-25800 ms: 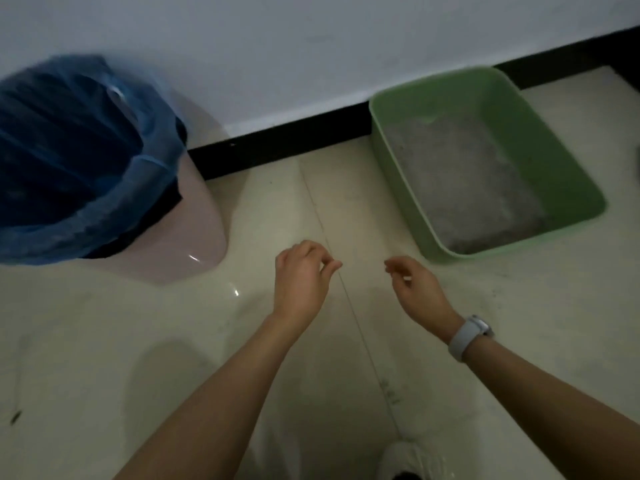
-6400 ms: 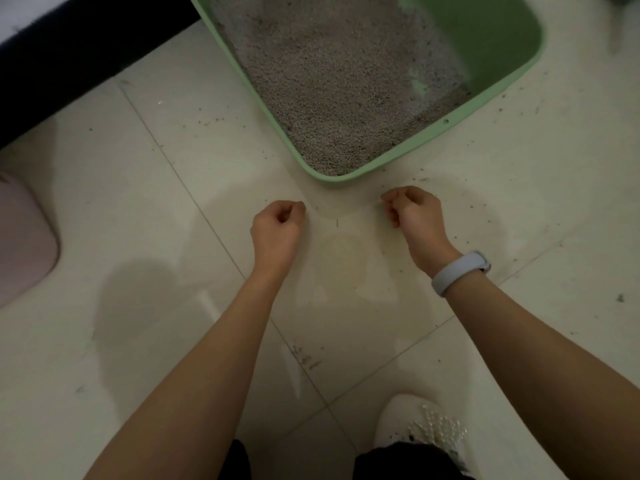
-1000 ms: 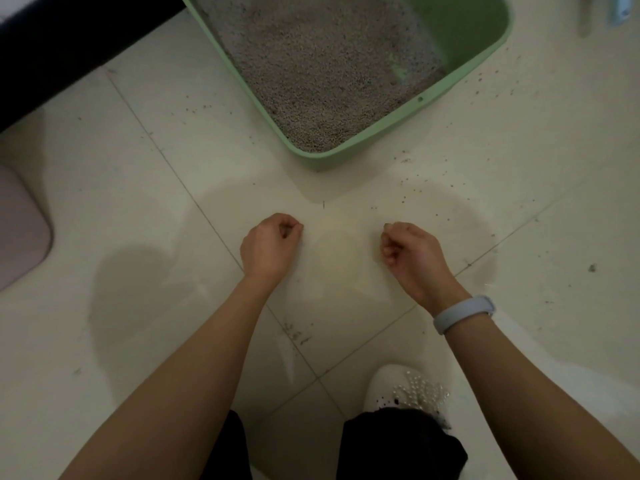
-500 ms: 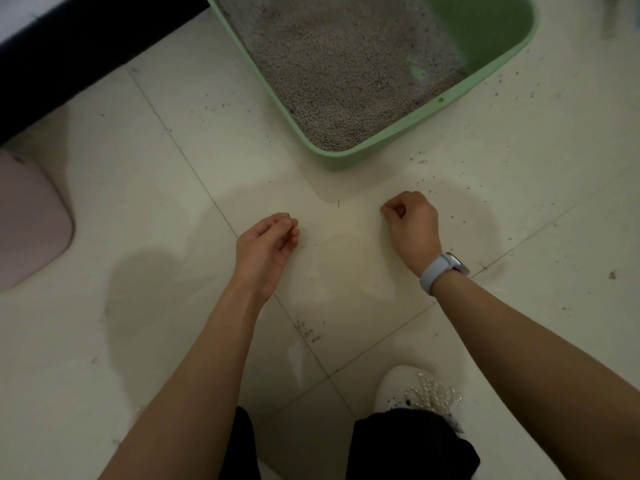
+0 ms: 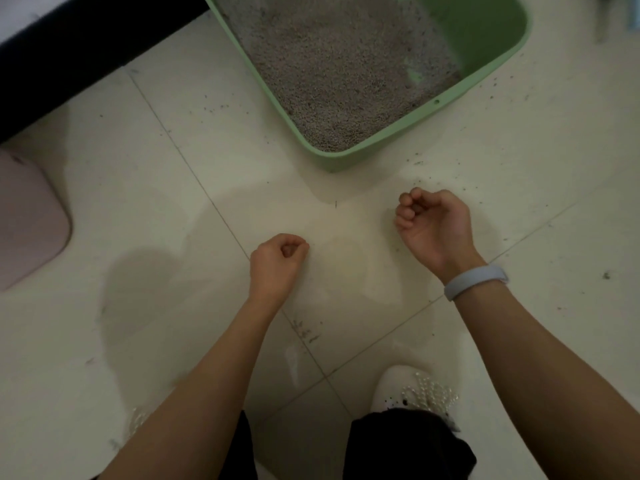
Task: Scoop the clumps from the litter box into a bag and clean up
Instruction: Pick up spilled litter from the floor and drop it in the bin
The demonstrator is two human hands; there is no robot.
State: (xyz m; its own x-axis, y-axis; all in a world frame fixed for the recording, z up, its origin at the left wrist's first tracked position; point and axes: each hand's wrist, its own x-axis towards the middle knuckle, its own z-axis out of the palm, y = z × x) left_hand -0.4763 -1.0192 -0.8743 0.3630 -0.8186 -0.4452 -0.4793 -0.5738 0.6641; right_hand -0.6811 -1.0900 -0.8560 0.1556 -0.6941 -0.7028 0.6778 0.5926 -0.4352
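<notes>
The green litter box lies on the tiled floor at the top, holding grey litter; no clumps show on its surface. My left hand hovers over the floor below the box's near corner, its fingers curled into a fist with nothing visible in it. My right hand, with a pale wristband, is just right of that corner. Its palm is turned inward and its fingers are curled over nothing visible. No scoop or bag is in view.
Loose litter grains dot the tiles around the box's near corner and right side. A pink bin base stands at the left edge. A black baseboard runs along the top left. My white beaded shoe is below the hands.
My left hand's fingers have curled tighter into a fist. My right hand has turned so the palm and curled fingers show, and has drifted slightly right.
</notes>
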